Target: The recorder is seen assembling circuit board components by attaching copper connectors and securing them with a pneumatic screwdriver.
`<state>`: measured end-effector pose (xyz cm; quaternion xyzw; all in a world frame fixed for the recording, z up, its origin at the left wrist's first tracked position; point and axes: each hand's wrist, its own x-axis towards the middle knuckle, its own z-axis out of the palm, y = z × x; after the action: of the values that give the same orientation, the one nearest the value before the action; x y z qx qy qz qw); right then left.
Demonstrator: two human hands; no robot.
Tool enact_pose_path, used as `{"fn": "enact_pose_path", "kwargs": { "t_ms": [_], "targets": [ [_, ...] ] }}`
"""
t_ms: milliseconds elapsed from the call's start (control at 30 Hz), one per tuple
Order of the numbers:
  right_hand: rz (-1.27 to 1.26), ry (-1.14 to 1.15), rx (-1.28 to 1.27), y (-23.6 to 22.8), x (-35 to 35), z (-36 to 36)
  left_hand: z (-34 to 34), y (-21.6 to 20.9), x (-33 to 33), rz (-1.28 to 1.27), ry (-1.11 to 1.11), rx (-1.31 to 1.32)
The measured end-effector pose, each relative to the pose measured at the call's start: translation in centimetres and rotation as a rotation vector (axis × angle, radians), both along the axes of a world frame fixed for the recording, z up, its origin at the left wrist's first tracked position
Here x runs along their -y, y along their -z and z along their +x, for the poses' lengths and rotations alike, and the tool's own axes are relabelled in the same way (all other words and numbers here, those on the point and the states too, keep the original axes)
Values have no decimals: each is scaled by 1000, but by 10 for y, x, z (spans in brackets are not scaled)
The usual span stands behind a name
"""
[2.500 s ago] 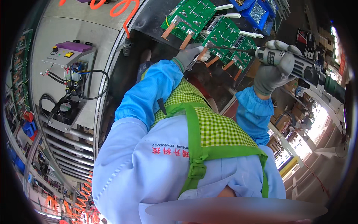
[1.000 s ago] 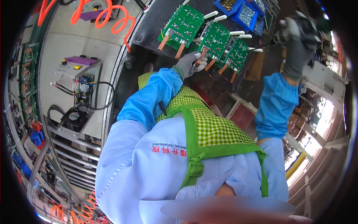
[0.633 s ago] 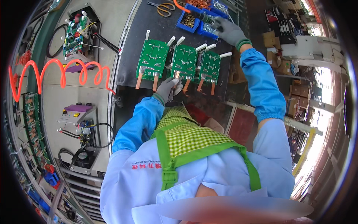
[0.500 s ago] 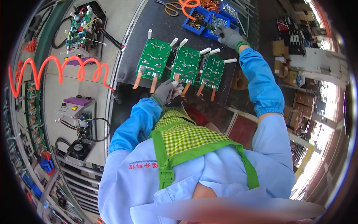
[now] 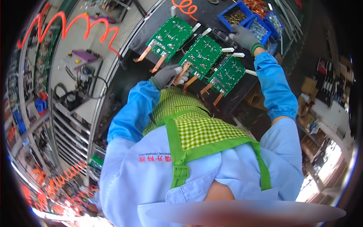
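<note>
Three green circuit boards with copper tabs lie in a slanted row on a black bench mat (image 5: pixel 242 94): one far left (image 5: pixel 170 36), one in the middle (image 5: pixel 202 55), one nearest on the right (image 5: pixel 227 73). My left hand (image 5: pixel 168 75), in a grey glove, pinches the middle board's near edge by a copper tab (image 5: pixel 180 74). My right hand (image 5: pixel 245 38), also gloved, is stretched out beside the blue bins and closed round the end of a black power screwdriver (image 5: pixel 221 34) that lies over the boards' far edge.
Blue bins (image 5: pixel 236 15) of screws and small metal parts stand at the far right of the mat. An orange coiled hose (image 5: pixel 72 24) hangs over the grey bench on the left, where a purple box (image 5: pixel 85 56) and cables sit. Cardboard boxes stand to the right.
The view has tipped down toward the bench. My right hand came from raised at the right, holding the screwdriver, down to the blue bins. My left hand stayed at the middle board.
</note>
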<state>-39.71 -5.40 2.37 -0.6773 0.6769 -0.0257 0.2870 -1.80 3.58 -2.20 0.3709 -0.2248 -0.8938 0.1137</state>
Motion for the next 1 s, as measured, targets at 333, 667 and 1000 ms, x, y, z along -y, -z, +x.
{"fn": "enact_pose_path", "kwargs": {
  "t_ms": [333,667,1000],
  "targets": [
    [50,-340,190,-65,-103,191,31,56,4,-12,122,-261],
    [108,-172,186,-29,-89,183,2,45,26,31,224,-190],
    [140,169,1124,-64,-174,163,-4,-6,14,-325,130,106]
  ]
}}
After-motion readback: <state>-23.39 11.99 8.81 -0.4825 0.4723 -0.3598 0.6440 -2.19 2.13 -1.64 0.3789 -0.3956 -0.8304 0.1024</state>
